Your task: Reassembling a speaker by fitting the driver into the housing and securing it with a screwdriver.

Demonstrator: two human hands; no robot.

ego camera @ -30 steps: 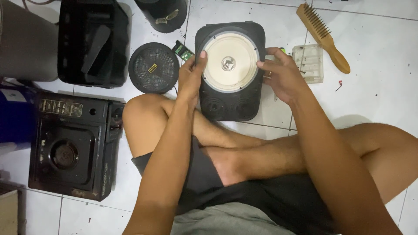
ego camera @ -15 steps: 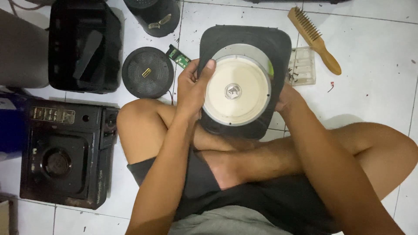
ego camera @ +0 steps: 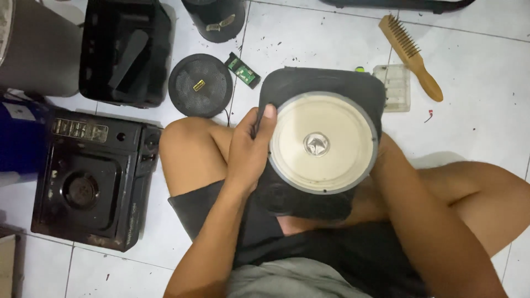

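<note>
A person sits cross-legged on a white tiled floor (ego camera: 309, 38) and holds a black square housing (ego camera: 326, 88) with a round cream-coloured plate (ego camera: 331, 160) set in a grey ring, raised above the lap and tilted toward the camera. The left hand (ego camera: 251, 152) is closed on the housing's left edge, thumb lying along the rim of the cream plate and fingers wrapped behind. The right hand is hidden behind the housing; only the right forearm (ego camera: 419, 209) shows running up to its right side, so its grip cannot be told. On the floor just beyond the left knee lies a round black mesh disc (ego camera: 201, 85), and beside it a small green circuit board (ego camera: 243, 70). A clear plastic box (ego camera: 395, 88) sits just right of the housing, with a wooden wire brush (ego camera: 411, 57) near it. To the left stands a black portable gas stove (ego camera: 91, 176), and above it an open black case (ego camera: 124, 52).
</note>
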